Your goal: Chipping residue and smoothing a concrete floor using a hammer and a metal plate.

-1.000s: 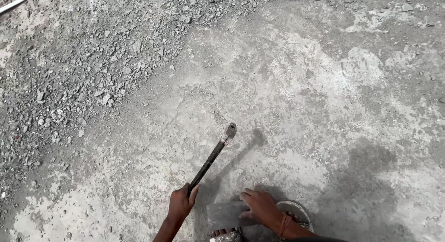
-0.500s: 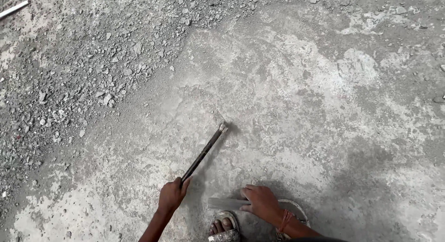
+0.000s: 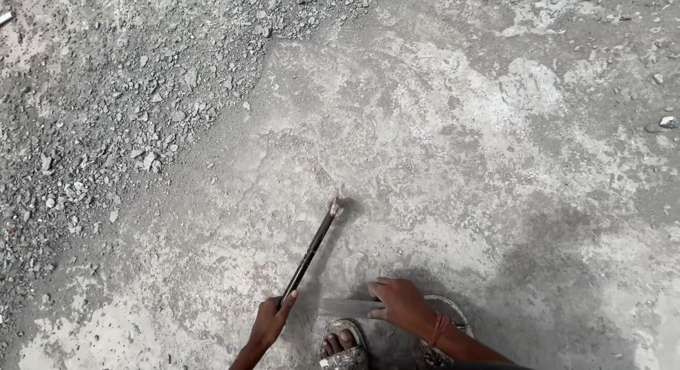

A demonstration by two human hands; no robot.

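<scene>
Our left hand (image 3: 268, 322) grips a dark hammer (image 3: 312, 251) whose head meets the concrete floor (image 3: 453, 143) at centre frame, while our right hand (image 3: 401, 303) closes over a flat grey bar (image 3: 343, 308) at lower centre, gravel (image 3: 106, 108) spreading upper left.

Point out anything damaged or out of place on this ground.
The concrete floor is worn and patchy. Loose gravel lies scattered across its upper left. The left hand holds a hammer, its head on the concrete.
</scene>
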